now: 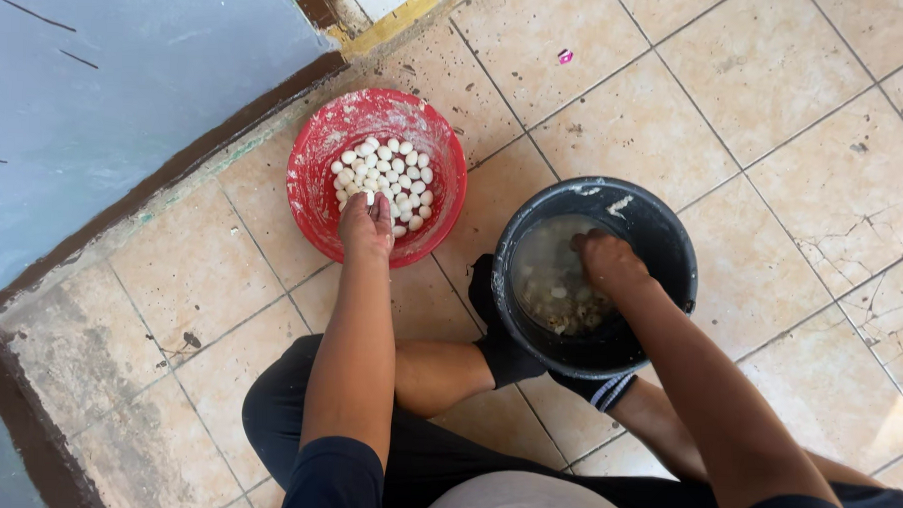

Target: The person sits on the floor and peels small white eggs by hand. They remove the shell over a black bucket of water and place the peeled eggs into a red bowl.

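Left hand [366, 224] sits over round red plastic basin [313, 194], fingers pressed together on small white peeled pieces [399, 172] — right hand [607, 261] curled down in black bucket [662, 231] w/ murky water, grip hidden, can't tell

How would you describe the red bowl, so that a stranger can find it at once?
Start at the blue-grey wall in the upper left corner; on the tiled floor just beside it sits the red bowl. It holds small white oval pieces, and the left hand reaches into it. The black bucket beside it holds murky water.
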